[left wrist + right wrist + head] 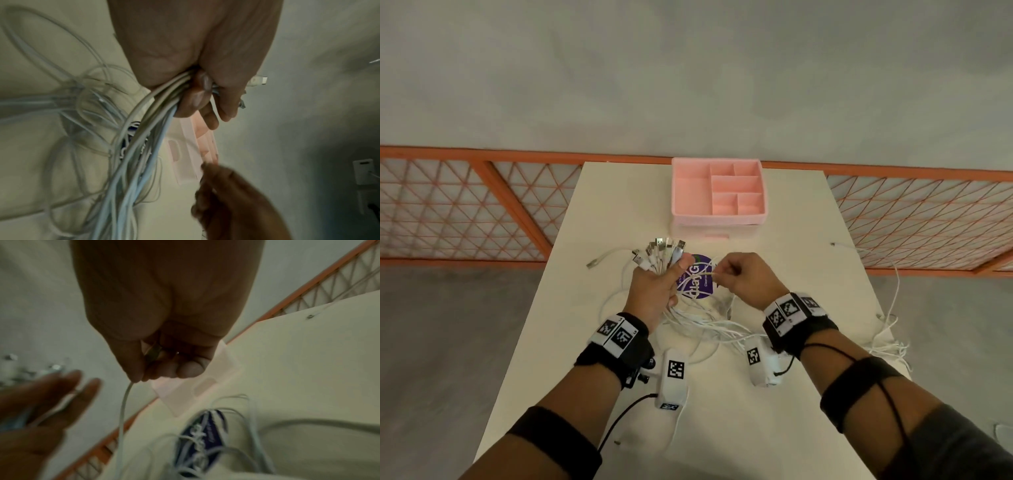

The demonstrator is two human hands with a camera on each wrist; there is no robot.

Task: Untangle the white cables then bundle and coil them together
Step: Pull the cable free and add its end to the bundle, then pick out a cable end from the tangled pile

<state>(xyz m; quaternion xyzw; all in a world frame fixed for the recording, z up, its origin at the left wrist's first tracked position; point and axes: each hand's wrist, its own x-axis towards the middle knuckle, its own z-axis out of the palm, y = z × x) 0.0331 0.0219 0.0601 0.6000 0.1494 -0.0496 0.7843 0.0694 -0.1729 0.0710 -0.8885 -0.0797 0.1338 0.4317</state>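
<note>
Above the middle of the table, my left hand [666,281] grips a bunch of white cables [152,123]. Their USB plugs [661,251] fan out above the fist. The slack hangs down into a tangle of white cables [702,325] on the table [791,240]. Just to the right, my right hand [724,274] pinches one thin white cable [124,404] near its end, between thumb and curled fingers [174,368]. That cable drops toward the tangle. The right wrist view shows my left hand [41,402] blurred at the left.
A pink compartment tray [717,190] stands at the table's far edge. A purple round label [697,279] lies under the cables. One loose white cable [602,257] lies left of my hands, and another [887,329] trails over the right edge. Orange lattice railing [465,205] runs behind.
</note>
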